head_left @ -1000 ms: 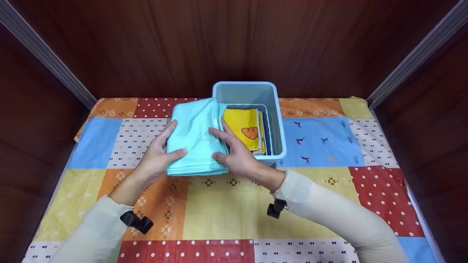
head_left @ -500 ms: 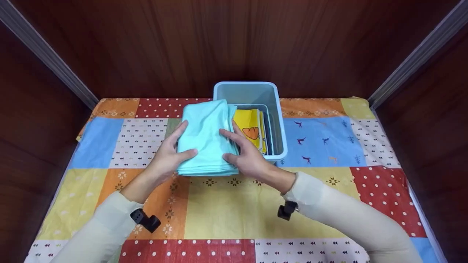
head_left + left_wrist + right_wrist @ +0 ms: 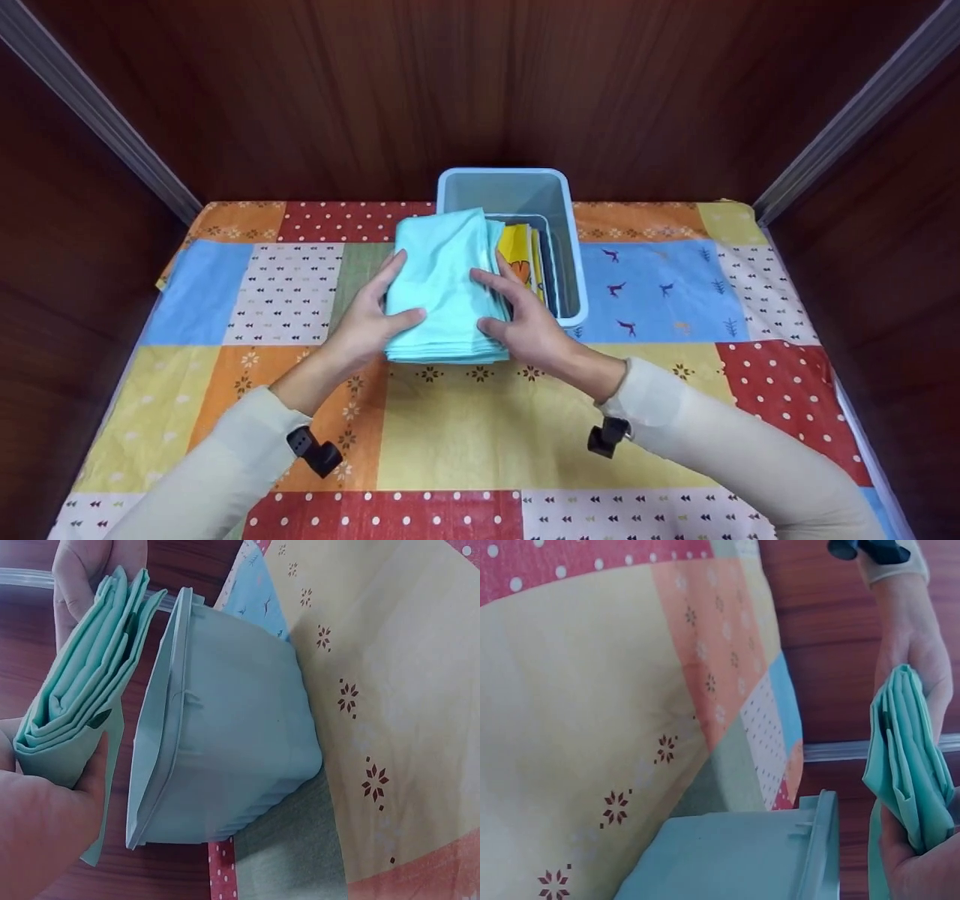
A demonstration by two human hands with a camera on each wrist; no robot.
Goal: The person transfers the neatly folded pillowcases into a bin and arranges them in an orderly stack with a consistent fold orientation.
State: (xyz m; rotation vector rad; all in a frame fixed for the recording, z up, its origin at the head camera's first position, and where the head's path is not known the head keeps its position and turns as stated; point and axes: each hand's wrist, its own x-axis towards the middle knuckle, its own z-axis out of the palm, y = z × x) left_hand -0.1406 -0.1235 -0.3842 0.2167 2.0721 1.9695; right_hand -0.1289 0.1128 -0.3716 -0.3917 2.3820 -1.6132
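Observation:
A folded turquoise cloth (image 3: 442, 281), several layers thick, is held between both hands. My left hand (image 3: 367, 322) grips its left side, thumb on top and fingers underneath. On the right side my right hand (image 3: 534, 330) holds it the same way, thumb and a finger on the top layer. The cloth overlaps the left part of a light blue plastic bin (image 3: 579, 296) in the head view. Both wrist views show the cloth (image 3: 82, 682) raised above the bin's rim. Inside the bin, a folded yellow cloth (image 3: 516, 244) with an orange print stands partly hidden.
Darker folded fabric (image 3: 550, 262) stands in the bin, right of the yellow cloth. A patchwork-print tablecloth (image 3: 465, 435) covers the table under the bin. Dark wood-grain panels (image 3: 480, 90) rise behind and at both sides.
Both hands have carried the turquoise cloth to the right, so it covers more of the bin and the yellow cloth. The grip looks unchanged, and the bin has stayed in place.

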